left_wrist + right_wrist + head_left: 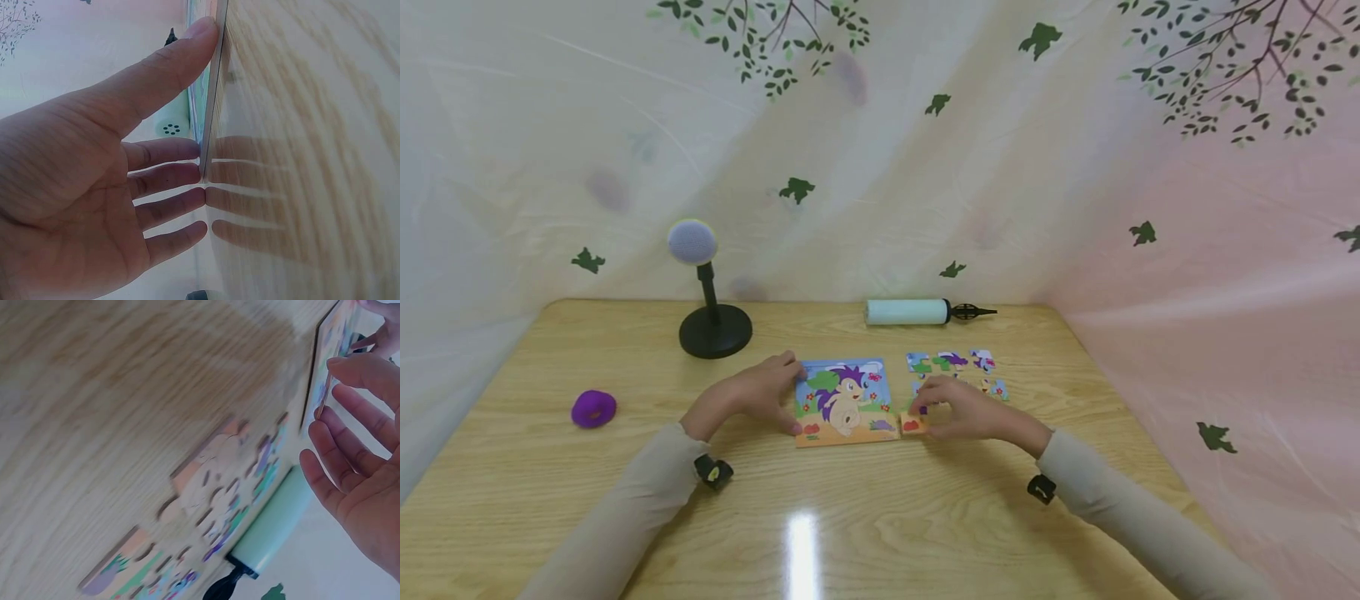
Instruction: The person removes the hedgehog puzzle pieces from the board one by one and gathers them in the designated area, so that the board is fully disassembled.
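Observation:
A flat picture board (842, 404) with a purple-spined hedgehog lies on the table in the head view. My left hand (765, 393) rests against its left side, thumb near the lower corner and fingers near the upper one. In the left wrist view those fingers (169, 178) are fairly straight, with the thumb tip on the board's edge. Between thumb and fingertips, my right hand (958, 410) pinches a small orange puzzle piece (913, 424) with a red shape, close by the board's lower right corner. The right wrist view shows this piece (324, 394) nearly edge-on.
Several loose puzzle pieces (951, 361) lie right of the board, partly hidden by my right hand. Behind stands a pale green hand pump (907, 312) on its side. A round-headed stand (715, 332) and a purple ring-like object (593, 409) are on the left of the wooden table (880, 525).

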`<state>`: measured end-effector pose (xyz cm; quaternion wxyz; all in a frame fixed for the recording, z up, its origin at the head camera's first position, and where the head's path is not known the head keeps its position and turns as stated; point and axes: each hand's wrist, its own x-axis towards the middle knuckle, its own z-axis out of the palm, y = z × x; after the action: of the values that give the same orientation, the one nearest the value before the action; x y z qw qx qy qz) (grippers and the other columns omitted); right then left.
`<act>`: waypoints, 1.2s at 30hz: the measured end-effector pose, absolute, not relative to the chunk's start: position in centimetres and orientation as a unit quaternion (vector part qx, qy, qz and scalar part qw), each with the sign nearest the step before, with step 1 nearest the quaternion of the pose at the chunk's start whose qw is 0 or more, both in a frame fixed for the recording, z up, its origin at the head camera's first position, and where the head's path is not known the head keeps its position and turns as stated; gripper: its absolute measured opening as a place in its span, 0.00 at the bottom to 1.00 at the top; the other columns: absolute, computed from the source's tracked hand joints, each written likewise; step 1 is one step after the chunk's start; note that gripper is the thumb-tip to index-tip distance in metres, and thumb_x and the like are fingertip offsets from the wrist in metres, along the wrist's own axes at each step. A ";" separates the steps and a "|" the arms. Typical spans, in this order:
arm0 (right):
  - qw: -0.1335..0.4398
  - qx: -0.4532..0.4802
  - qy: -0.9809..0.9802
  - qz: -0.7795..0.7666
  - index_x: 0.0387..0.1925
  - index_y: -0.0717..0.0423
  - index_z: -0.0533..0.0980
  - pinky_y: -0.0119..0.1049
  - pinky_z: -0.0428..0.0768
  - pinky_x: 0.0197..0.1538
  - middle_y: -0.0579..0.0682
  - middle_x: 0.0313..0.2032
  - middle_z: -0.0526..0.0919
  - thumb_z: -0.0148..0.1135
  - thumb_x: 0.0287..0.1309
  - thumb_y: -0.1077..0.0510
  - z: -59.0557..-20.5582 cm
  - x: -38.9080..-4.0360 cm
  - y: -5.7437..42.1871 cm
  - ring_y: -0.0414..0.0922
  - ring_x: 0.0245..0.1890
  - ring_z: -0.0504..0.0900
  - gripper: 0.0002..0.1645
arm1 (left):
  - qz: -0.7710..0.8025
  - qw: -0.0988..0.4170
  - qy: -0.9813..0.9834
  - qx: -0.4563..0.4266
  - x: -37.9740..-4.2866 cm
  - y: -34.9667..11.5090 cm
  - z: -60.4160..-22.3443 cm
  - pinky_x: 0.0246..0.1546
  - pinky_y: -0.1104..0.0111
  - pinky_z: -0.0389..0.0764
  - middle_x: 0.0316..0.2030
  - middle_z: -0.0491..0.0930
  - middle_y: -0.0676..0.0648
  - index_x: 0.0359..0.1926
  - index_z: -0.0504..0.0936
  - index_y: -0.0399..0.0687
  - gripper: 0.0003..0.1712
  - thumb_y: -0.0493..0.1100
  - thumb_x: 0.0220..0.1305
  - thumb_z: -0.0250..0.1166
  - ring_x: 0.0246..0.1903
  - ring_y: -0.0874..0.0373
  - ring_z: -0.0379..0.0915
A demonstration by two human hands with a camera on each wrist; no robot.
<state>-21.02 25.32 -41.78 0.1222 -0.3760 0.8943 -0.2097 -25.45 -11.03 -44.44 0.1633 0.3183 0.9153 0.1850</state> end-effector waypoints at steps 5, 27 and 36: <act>0.113 -0.377 0.899 -0.194 0.47 0.53 0.84 0.50 0.82 0.54 0.49 0.48 0.83 0.73 0.57 0.62 -42.1 -20.9 26.2 0.49 0.51 0.80 0.15 | 0.181 0.167 0.917 0.315 -25.5 -11.0 -44.5 0.65 0.49 0.74 0.55 0.69 0.43 0.65 0.71 0.39 0.48 0.59 0.51 0.80 0.56 0.47 0.67; 0.121 -0.361 0.906 -0.187 0.47 0.54 0.84 0.44 0.82 0.50 0.48 0.45 0.83 0.73 0.57 0.62 -43.2 -21.0 27.7 0.48 0.46 0.79 0.15 | 0.186 0.179 0.917 0.303 -25.5 -10.9 -44.3 0.65 0.48 0.73 0.56 0.69 0.42 0.66 0.70 0.40 0.48 0.59 0.52 0.79 0.57 0.46 0.67; 0.123 -0.354 0.908 -0.185 0.48 0.53 0.84 0.42 0.80 0.50 0.48 0.46 0.84 0.73 0.56 0.63 -43.3 -21.2 27.9 0.47 0.45 0.79 0.16 | 0.185 0.174 0.919 0.303 -25.5 -10.9 -44.4 0.65 0.48 0.74 0.57 0.69 0.42 0.65 0.71 0.41 0.47 0.60 0.52 0.79 0.57 0.46 0.67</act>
<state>-21.18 27.89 -43.31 0.1227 -0.3543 0.9084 -0.1849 -25.48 -10.89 -44.42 0.1742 0.3028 0.9186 0.1847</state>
